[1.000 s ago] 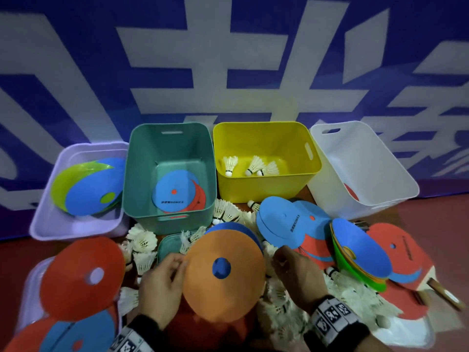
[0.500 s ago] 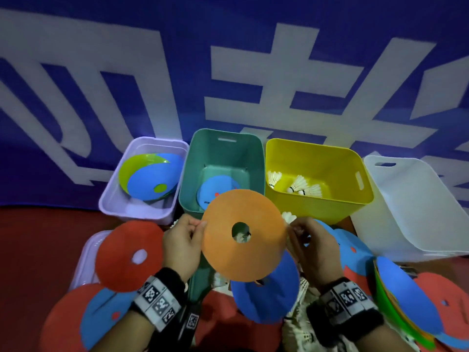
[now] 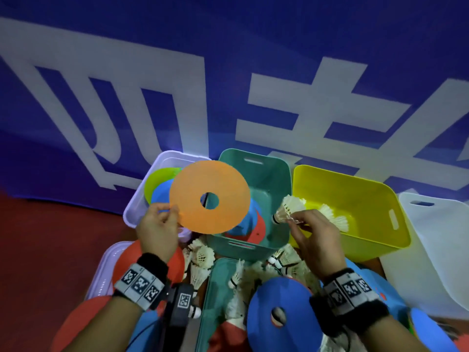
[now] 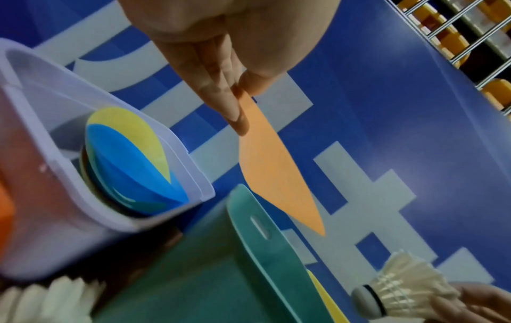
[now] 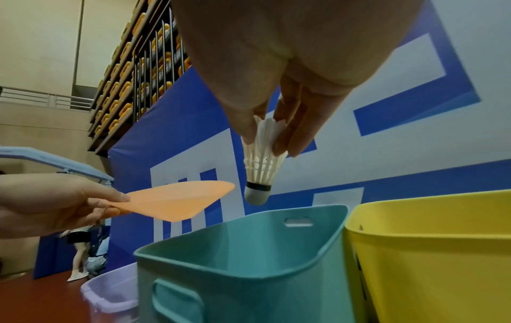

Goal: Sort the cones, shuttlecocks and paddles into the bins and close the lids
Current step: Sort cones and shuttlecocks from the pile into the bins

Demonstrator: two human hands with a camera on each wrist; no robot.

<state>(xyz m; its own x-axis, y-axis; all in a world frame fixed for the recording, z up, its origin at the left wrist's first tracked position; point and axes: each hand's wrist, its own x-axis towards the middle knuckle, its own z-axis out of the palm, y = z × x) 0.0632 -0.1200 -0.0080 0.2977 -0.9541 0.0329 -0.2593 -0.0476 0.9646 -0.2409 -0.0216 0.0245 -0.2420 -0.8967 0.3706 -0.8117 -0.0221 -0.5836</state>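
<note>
My left hand pinches the rim of a flat orange cone and holds it up over the lilac bin and the teal bin. The lilac bin holds green and blue cones. My right hand pinches a white shuttlecock by its feathers, cork down, above the gap between the teal bin and the yellow bin. The wrist views show the same cone and shuttlecock. Paddles lie in the teal bin, shuttlecocks in the yellow one.
A white bin stands at the far right. Loose shuttlecocks, a teal lid, a blue cone and red cones lie on the red floor before the bins. A blue banner wall rises behind.
My left hand has carried the orange cone up and left toward the lilac bin. My right hand let go of the cone's rim and now holds a shuttlecock near the yellow bin.
</note>
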